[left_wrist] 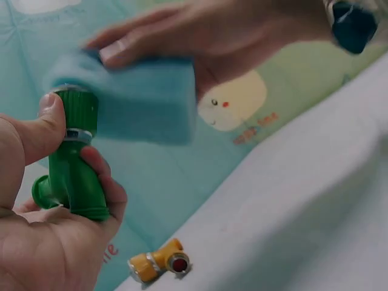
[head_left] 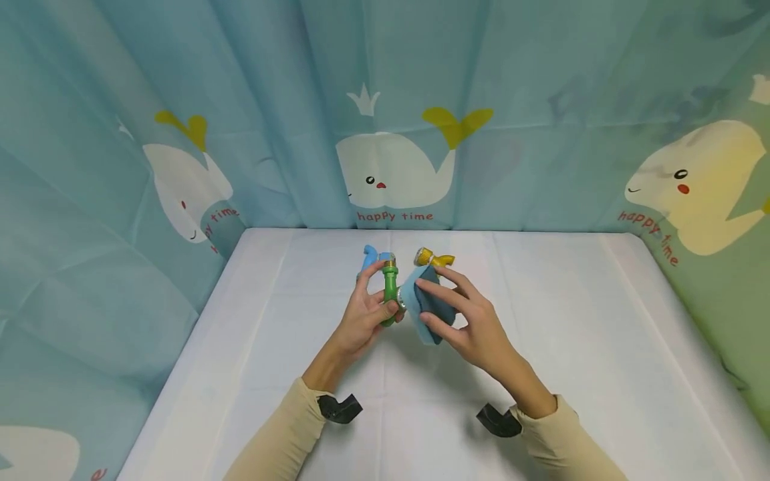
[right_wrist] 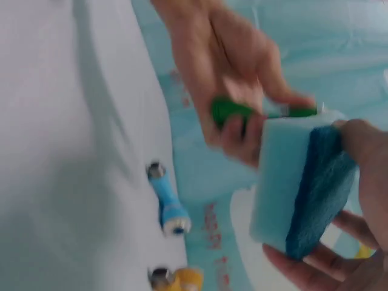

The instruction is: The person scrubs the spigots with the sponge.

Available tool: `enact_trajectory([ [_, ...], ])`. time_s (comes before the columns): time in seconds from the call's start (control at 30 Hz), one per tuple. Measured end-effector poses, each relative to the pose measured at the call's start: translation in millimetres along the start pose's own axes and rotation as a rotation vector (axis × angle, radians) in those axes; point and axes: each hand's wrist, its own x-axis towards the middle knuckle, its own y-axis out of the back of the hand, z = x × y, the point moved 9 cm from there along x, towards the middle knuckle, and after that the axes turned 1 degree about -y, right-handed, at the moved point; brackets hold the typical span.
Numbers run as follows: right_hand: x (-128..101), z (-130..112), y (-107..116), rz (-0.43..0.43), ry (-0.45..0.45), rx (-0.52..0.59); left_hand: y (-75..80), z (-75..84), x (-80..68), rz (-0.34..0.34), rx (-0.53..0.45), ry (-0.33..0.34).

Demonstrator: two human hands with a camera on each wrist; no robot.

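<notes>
Left hand (head_left: 361, 321) grips green tap (head_left: 390, 294), right hand (head_left: 475, 327) pinches sponge (head_left: 426, 304); backdrop (head_left: 541, 100) apparently reads "happy time".

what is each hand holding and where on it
The left hand grips the green faucet around its body, thumb near the top. The right hand pinches the blue sponge by its edges.

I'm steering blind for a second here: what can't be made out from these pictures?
- Green tap fitting: lower part hidden by left hand in head view; smeared by motion blur in right wrist view.
- Sponge: whether it touches the fitting, unclear; blurred in left wrist view.
- Blue fitting: mostly behind left fingers.
- Yellow fitting: small, details unreadable.
- Right hand: cut off in right wrist view.
</notes>
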Motion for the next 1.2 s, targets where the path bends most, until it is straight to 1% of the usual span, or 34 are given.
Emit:
enact_trajectory([
  [0.07,1.0,3.0,3.0,0.031,-0.015,-0.003,-1.1,-0.3,-1.6,-0.008,-0.013,0.019],
  [0.13,1.2,3.4,4.8,0.048,-0.029,0.025,-2.3,0.0,-2.7,-0.014,-0.019,0.028],
  [0.23,1.7,-0.2,3.5,0.045,-0.019,0.078,-5.5,2.0,-2.8,-0.035,-0.012,0.019],
  [0.3,1.3,1.3,3.4,0.04,-0.028,0.071,-7.0,2.2,-2.8,-0.048,-0.022,0.014],
  [0.37,-0.5,7.5,5.0,0.049,-0.059,0.046,-8.3,2.1,-3.4,-0.053,-0.046,0.013],
  [0.47,-3.9,15.9,7.6,0.058,-0.106,0.055,-7.8,1.9,-3.0,-0.02,-0.082,0.021],
  [0.63,-7.5,20.1,6.2,0.022,-0.139,0.118,-4.6,2.5,-1.0,0.082,-0.071,0.045],
  [0.7,-9.2,22.3,6.3,0.014,-0.158,0.109,-3.8,2.8,-1.5,0.096,-0.079,0.053],
  [0.8,-11.0,25.5,5.2,-0.001,-0.18,0.097,-3.2,2.8,-3.1,0.08,-0.098,0.072],
  [0.93,-12.2,26.6,2.8,-0.025,-0.18,0.092,-4.6,0.6,-5.5,0.017,-0.041,0.114],
  [1.0,-12.8,27.2,1.6,-0.034,-0.18,0.092,-4.3,-1.0,-7.0,0.001,-0.008,0.134],
  [1.2,-15.4,28.6,-0.6,-0.05,-0.189,0.091,1.2,-7.3,-10.8,0.038,-0.01,0.186],
])
